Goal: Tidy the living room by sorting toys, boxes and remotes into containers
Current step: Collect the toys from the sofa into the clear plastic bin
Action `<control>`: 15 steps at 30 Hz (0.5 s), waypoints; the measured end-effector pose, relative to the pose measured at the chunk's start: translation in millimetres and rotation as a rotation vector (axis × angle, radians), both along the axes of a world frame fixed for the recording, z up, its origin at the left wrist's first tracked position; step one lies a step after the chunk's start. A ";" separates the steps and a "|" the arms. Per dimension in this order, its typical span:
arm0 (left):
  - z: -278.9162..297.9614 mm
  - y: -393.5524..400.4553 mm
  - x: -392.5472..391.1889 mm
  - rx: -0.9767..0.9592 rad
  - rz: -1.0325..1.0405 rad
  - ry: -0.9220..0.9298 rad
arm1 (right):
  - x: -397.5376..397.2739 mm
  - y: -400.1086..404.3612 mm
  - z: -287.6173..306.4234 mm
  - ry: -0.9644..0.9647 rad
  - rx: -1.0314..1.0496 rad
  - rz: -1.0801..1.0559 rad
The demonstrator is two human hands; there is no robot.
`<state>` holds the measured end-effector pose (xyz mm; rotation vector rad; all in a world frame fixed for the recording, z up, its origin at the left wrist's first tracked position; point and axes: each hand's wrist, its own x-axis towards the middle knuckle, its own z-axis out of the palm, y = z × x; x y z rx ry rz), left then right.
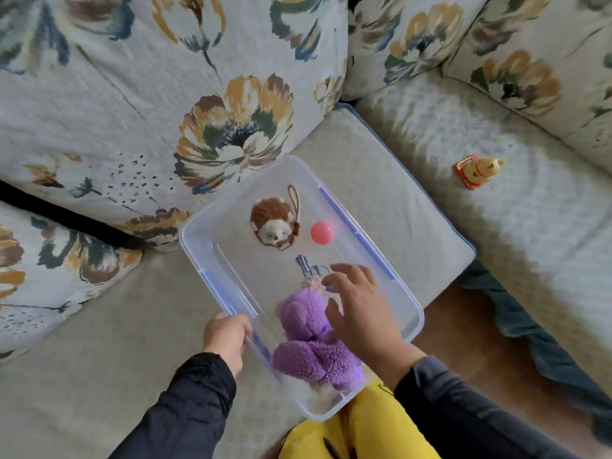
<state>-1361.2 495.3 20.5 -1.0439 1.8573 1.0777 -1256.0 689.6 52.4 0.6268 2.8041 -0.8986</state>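
A clear plastic bin (212, 246) with blue clips rests on the sofa seat. Inside it lie a brown hedgehog plush (273, 220), a pink ball (322, 232), a small metal toy gun keychain (306, 265) and a purple plush bear (311, 346). My left hand (227, 336) grips the bin's near left rim. My right hand (359, 304) hovers over the bin just right of the purple bear, fingers spread and relaxed, holding nothing. A yellow and orange toy (477, 170) lies on the sofa cushion to the right, outside the bin.
Floral cushions (165, 111) stand behind and left of the bin. A second sofa seat (496, 226) runs along the right, with wooden floor (463, 326) between the two. Yellow trousers (357, 429) show at the bottom.
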 end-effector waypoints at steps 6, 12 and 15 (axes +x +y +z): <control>23.7 40.7 14.2 0.029 -0.065 -0.003 | 29.7 52.3 1.3 -0.138 0.281 -0.154; 38.8 89.8 38.7 0.057 -0.080 0.037 | 61.7 129.9 8.6 -0.175 0.184 -0.147; 48.0 123.1 56.3 0.044 -0.102 0.038 | 85.2 170.9 10.2 -0.127 0.091 -0.114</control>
